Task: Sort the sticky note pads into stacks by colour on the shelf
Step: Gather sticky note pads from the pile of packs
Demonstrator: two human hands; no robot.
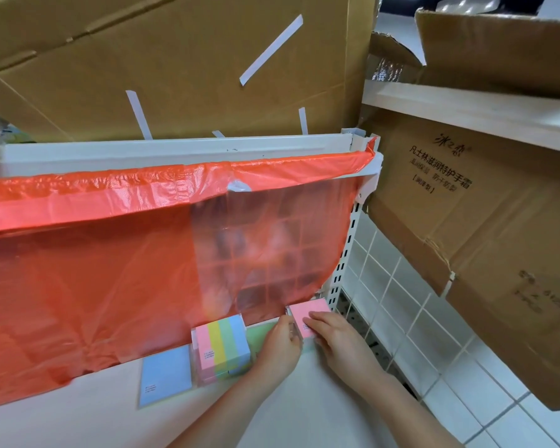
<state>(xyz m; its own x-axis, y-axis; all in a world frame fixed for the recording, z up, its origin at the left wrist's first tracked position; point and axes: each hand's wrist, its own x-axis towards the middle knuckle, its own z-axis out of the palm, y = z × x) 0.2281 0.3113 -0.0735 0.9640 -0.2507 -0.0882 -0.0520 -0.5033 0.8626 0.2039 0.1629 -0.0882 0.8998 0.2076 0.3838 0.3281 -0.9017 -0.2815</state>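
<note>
A pink sticky note pad (307, 313) sits at the back right of the white shelf (304, 399), by the upright post. My right hand (340, 342) rests on its top and right side with fingers laid over it. My left hand (280, 344) grips its left edge. Under my left hand a green pad (259, 331) lies flat. To the left stands a striped multicolour pad stack (222, 347), and a blue pad (165, 375) lies flat beside it.
An orange plastic sheet (126, 270) hangs from the upper shelf rail and covers the back of the shelf. Cardboard boxes (466, 221) crowd the right side. A white wire grid panel (395, 305) stands right of the post, over a tiled floor.
</note>
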